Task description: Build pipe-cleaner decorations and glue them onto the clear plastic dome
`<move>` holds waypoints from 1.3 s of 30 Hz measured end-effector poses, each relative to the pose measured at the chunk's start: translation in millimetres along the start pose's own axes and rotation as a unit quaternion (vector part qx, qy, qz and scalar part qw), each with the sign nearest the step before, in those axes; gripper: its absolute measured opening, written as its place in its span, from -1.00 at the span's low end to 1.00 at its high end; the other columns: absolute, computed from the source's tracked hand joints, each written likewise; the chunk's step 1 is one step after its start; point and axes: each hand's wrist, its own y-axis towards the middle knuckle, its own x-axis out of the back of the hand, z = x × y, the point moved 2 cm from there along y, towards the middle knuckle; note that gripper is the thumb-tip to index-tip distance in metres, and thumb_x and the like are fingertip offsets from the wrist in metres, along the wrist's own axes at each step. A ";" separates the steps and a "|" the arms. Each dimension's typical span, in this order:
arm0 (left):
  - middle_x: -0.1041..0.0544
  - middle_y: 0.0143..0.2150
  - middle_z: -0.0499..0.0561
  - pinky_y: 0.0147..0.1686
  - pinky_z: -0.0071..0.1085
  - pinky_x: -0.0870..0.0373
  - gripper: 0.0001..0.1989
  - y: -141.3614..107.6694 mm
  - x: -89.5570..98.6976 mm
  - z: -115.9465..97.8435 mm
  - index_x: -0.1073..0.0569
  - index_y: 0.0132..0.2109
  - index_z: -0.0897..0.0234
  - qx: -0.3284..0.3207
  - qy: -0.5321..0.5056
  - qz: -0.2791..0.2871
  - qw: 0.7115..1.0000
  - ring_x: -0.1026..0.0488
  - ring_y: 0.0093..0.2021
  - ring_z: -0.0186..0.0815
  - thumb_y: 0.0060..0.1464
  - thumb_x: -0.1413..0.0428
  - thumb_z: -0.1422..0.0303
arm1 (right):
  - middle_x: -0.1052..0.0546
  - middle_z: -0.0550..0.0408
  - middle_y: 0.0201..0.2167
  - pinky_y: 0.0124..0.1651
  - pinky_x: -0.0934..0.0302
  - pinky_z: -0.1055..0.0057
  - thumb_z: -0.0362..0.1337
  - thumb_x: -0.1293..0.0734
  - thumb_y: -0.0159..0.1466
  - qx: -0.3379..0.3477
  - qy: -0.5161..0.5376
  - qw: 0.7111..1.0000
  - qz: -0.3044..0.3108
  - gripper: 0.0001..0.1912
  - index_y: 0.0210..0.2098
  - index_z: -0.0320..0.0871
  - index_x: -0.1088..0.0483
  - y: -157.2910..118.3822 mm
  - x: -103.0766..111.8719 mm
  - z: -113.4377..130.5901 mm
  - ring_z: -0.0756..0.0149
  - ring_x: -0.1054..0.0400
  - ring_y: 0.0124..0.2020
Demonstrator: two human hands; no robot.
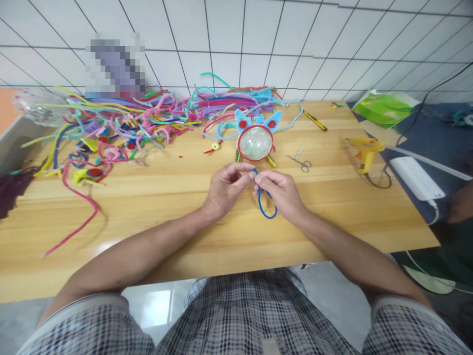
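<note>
Between my two hands is a blue pipe cleaner (266,217), bent into a loop that hangs below my fingers. My left hand (229,186) pinches it near its upper end with thumb and forefinger. Close against it, my right hand (278,190) also pinches the pipe cleaner, fingertips nearly touching the left ones. Just beyond my hands sits a craft figure (255,143) with a clear round body ringed in red and light blue ears with red dots. Its lower part is partly hidden behind my fingers.
A heap of coloured pipe cleaners (148,118) covers the table's back left. Small scissors (303,164), a yellow utility knife (315,121) and a yellow glue gun (365,152) lie to the right. A white power strip (417,177) is beyond the right edge, near another person's arm (461,204).
</note>
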 end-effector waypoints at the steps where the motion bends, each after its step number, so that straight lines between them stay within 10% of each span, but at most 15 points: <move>1: -0.61 -0.39 -0.07 -0.48 -0.51 -0.24 -0.78 -0.2 0.2 -0.3 -0.78 -0.13 0.20 -0.001 0.002 0.000 1.000 -0.28 -0.49 -0.48 0.13 -0.47 0.20 | -0.63 0.11 -0.48 -0.21 -0.36 0.32 0.00 -0.45 0.35 0.001 -0.006 1.000 -0.003 -0.66 -0.46 -0.05 -0.57 0.0 0.0 -0.5 0.29 -0.46 -0.40; 39: -0.78 -0.18 -0.01 -0.23 -0.42 -0.52 -0.78 -0.5 1.3 -9.7 -0.84 -0.03 -0.01 -0.019 0.011 0.033 0.999 -0.55 -0.33 -0.40 0.20 -0.49 0.12 | -0.61 0.13 -0.50 -0.17 -0.43 0.27 -0.01 -0.46 0.33 -0.010 -0.004 0.999 -0.035 -0.70 -0.45 0.00 -0.55 0.6 -0.1 -3.9 0.24 -0.50 -0.39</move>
